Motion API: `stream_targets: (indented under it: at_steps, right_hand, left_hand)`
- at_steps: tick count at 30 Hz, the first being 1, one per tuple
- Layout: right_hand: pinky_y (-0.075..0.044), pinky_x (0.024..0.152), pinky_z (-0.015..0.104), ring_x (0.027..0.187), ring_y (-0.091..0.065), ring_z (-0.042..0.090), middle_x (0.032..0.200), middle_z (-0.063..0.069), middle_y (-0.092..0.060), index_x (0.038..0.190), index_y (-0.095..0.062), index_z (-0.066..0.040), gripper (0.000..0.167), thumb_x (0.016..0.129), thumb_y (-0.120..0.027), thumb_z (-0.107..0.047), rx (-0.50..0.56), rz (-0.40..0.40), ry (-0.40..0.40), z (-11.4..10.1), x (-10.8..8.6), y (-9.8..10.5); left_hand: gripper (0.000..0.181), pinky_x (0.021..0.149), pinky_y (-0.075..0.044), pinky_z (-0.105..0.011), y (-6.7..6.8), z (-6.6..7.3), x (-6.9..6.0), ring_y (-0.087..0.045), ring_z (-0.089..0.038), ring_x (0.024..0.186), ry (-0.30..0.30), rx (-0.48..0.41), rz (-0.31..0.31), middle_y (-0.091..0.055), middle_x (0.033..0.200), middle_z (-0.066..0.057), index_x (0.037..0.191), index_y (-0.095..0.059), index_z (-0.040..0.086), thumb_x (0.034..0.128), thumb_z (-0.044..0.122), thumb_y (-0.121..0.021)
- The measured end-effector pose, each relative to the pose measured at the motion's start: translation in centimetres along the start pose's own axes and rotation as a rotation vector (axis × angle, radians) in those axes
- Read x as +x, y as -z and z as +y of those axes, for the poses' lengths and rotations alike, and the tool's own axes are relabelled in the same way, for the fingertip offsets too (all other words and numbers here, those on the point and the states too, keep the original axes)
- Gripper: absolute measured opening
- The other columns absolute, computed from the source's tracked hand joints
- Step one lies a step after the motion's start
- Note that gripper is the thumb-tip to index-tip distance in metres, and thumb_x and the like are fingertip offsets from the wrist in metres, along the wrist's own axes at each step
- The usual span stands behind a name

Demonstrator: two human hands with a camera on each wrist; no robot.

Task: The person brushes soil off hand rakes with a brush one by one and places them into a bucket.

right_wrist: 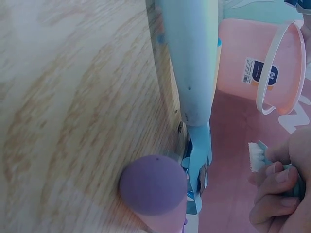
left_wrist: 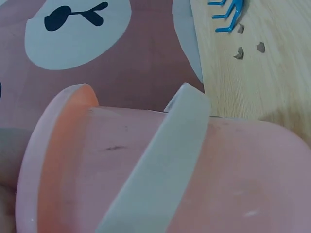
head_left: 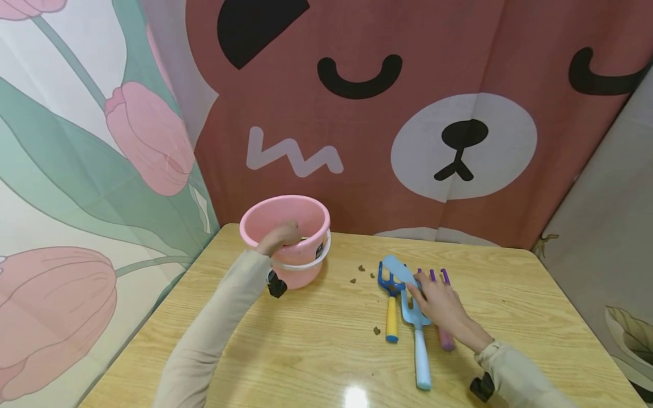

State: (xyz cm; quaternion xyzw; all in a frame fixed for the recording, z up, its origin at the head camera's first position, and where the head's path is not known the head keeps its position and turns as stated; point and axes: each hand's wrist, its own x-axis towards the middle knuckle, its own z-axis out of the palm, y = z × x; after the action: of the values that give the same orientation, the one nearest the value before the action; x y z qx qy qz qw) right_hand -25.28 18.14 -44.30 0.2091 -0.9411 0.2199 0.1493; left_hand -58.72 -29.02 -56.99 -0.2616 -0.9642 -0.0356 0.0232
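My left hand reaches over the rim of a pink bucket at the back left, its fingers hidden inside. A sliver of something yellow-green shows beside it in the bucket. In the left wrist view the bucket's wall fills the foreground, crossed by its white handle. My right hand holds a light blue brush with white bristles, above a light blue garden fork. To the left lies a dark blue hand rake with a yellow handle. Partly under my right hand is a purple-and-pink rake.
Small brown crumbs are scattered on the wooden table between the bucket and the tools. Behind the table's back edge hangs a curtain with a bear print; a tulip-print curtain hangs on the left.
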Motion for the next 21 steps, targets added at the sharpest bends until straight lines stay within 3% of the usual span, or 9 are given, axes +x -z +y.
stream_targets:
  at_steps: [1, 2, 3, 5, 10, 13, 15, 21]
  right_hand:
    - [-0.023, 0.037, 0.02, 0.04, -0.029, 0.005, 0.05, -0.007, -0.038, 0.117, -0.061, 0.008, 0.032, 0.1, -0.061, -0.019, 0.001, -0.003, -0.001, 0.0, 0.0, 0.0]
    - [-0.023, 0.037, 0.02, 0.04, -0.03, 0.006, 0.051, -0.007, -0.038, 0.118, -0.061, 0.008, 0.032, 0.1, -0.061, -0.019, 0.002, -0.003, -0.002, 0.0, 0.0, 0.0]
    - [-0.024, 0.037, 0.021, 0.04, -0.03, 0.006, 0.051, -0.007, -0.038, 0.118, -0.061, 0.008, 0.032, 0.1, -0.061, -0.019, 0.003, -0.004, -0.004, 0.1, 0.0, 0.0]
    - [-0.025, 0.037, 0.022, 0.04, -0.032, 0.006, 0.051, -0.007, -0.039, 0.118, -0.06, 0.008, 0.033, 0.1, -0.061, -0.02, 0.004, -0.005, -0.008, 0.1, 0.0, 0.0]
    - [-0.028, 0.038, 0.025, 0.041, -0.034, 0.007, 0.052, -0.007, -0.04, 0.119, -0.06, 0.008, 0.034, 0.101, -0.06, -0.021, 0.002, -0.006, -0.013, 0.2, 0.0, 0.0]
    - [-0.028, 0.038, 0.025, 0.041, -0.034, 0.007, 0.052, -0.007, -0.04, 0.119, -0.06, 0.008, 0.034, 0.101, -0.06, -0.021, 0.005, -0.008, -0.013, 0.3, 0.0, 0.0]
    - [-0.027, 0.038, 0.025, 0.041, -0.034, 0.007, 0.051, -0.007, -0.039, 0.118, -0.061, 0.008, 0.034, 0.101, -0.06, -0.021, 0.007, -0.008, -0.012, 0.3, -0.1, 0.0]
    - [-0.027, 0.038, 0.025, 0.041, -0.033, 0.007, 0.052, -0.007, -0.039, 0.116, -0.061, 0.007, 0.032, 0.1, -0.06, -0.02, 0.007, -0.006, -0.006, 0.4, -0.2, 0.0]
  left_hand:
    - [0.019, 0.05, -0.023, -0.028, -0.9, -0.7, 0.8, -0.03, -0.012, 0.054, 0.083, -0.149, -0.021, -0.034, 0.066, 0.003, 0.066, -0.038, 0.019, 0.0751, 0.003, -0.043]
    - [0.018, 0.05, -0.022, -0.029, -1.4, -1.0, 1.1, -0.029, -0.013, 0.055, 0.14, -0.229, -0.026, -0.033, 0.067, 0.002, 0.067, -0.038, 0.018, 0.0752, 0.003, -0.044]
    - [0.017, 0.049, -0.022, -0.03, -0.5, -0.1, 0.7, -0.029, -0.014, 0.054, 0.175, -0.264, -0.037, -0.033, 0.066, 0.0, 0.067, -0.037, 0.017, 0.0742, 0.002, -0.043]
    - [0.018, 0.05, -0.022, -0.031, 4.2, 4.3, -2.2, -0.027, -0.015, 0.057, 0.263, -0.358, -0.066, -0.031, 0.068, -0.002, 0.069, -0.035, 0.015, 0.0753, 0.001, -0.043]
    - [0.019, 0.052, -0.024, -0.027, 18.5, 17.6, -11.6, -0.03, -0.015, 0.057, 0.368, -0.515, -0.041, -0.032, 0.065, -0.001, 0.066, -0.035, 0.013, 0.0766, 0.0, -0.043]
    - [0.022, 0.052, -0.024, -0.025, 23.2, 22.0, -14.6, -0.03, -0.014, 0.055, 0.403, -0.547, -0.051, -0.031, 0.062, 0.0, 0.062, -0.035, 0.012, 0.078, -0.001, -0.043]
    - [0.025, 0.05, -0.023, -0.022, 24.2, 23.0, -15.4, -0.029, -0.011, 0.052, 0.386, -0.542, -0.048, -0.03, 0.059, 0.002, 0.059, -0.035, 0.012, 0.0784, -0.001, -0.044]
    - [0.02, 0.052, -0.028, -0.02, 24.4, 23.4, -15.9, -0.034, -0.01, 0.054, 0.341, -0.543, -0.029, -0.038, 0.061, 0.0, 0.062, -0.046, 0.007, 0.0806, 0.001, -0.044]
